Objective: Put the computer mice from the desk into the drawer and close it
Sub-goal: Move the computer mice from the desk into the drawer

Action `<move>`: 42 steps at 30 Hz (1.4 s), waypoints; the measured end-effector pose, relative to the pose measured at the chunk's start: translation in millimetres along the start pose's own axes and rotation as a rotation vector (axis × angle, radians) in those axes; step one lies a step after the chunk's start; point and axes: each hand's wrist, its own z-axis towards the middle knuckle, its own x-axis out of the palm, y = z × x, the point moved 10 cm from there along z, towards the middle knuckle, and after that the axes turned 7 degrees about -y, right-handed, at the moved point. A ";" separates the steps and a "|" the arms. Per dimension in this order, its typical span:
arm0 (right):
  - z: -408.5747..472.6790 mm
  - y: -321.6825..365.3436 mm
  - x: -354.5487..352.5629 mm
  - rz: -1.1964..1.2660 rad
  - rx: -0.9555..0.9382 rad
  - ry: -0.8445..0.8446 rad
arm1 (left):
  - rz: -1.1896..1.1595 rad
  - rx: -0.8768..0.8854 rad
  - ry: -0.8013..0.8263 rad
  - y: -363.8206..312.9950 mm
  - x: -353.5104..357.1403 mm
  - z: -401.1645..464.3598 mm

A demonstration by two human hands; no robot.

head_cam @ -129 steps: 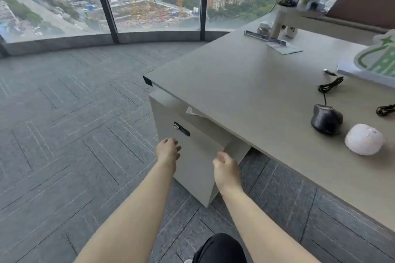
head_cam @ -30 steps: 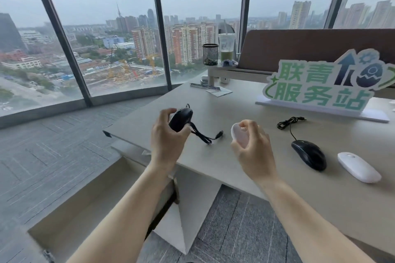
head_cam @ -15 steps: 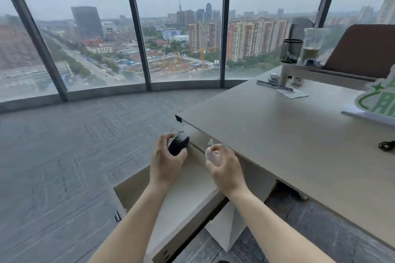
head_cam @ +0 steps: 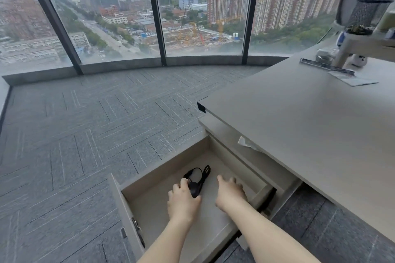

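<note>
Black mouse (head_cam: 194, 188) sits on the floor of the open drawer (head_cam: 162, 168), lower middle of frame — small, dark, cable bunched just above it. Left hand (head_cam: 182, 198) wraps its near end. Right hand (head_cam: 229, 193) lies palm down beside it — can't tell what's under it. No readable logo; long axis unclear.

Two bare forearms reach in from the lower edge, left hand (head_cam: 182, 199) and right hand (head_cam: 229, 195) ungloved. No sleeve, watch or ring shows, though motion blur on the right fingers (head_cam: 236, 183) may hide small detail.
</note>
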 end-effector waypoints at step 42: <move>-348.7 -572.0 -253.4 0.306 0.633 -0.934 | -0.066 0.945 0.240 -527.2 136.3 -444.7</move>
